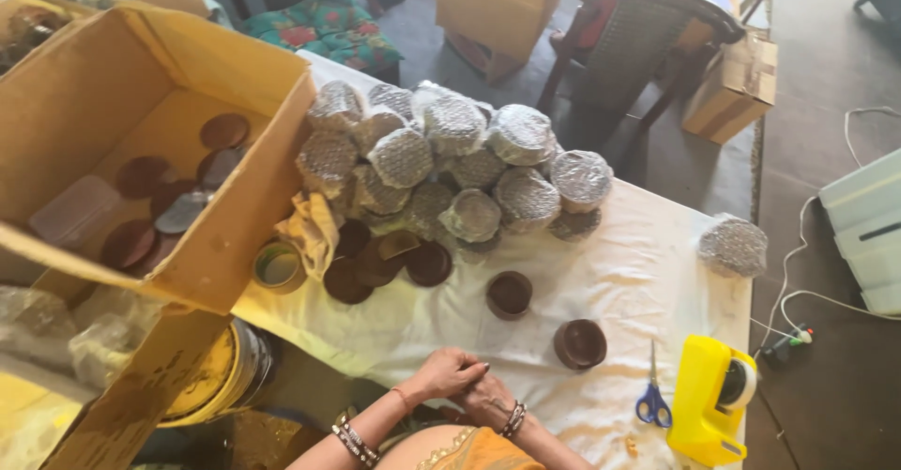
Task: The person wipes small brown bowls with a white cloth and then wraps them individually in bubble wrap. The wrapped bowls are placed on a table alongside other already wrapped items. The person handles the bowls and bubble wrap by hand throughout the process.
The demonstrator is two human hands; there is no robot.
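Left hand [449, 372] over right hand [488, 397], fingers clasped, empty, near table edge [404, 362]; brown bowl [579, 343] just beyond.

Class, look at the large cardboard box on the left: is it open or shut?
Open. The cardboard box has its flaps spread, and brown discs show inside on its floor.

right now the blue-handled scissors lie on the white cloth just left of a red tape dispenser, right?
Not quite: the tape dispenser is yellow, not red. The head view shows the blue-handled scissors lying on the white cloth just left of it.
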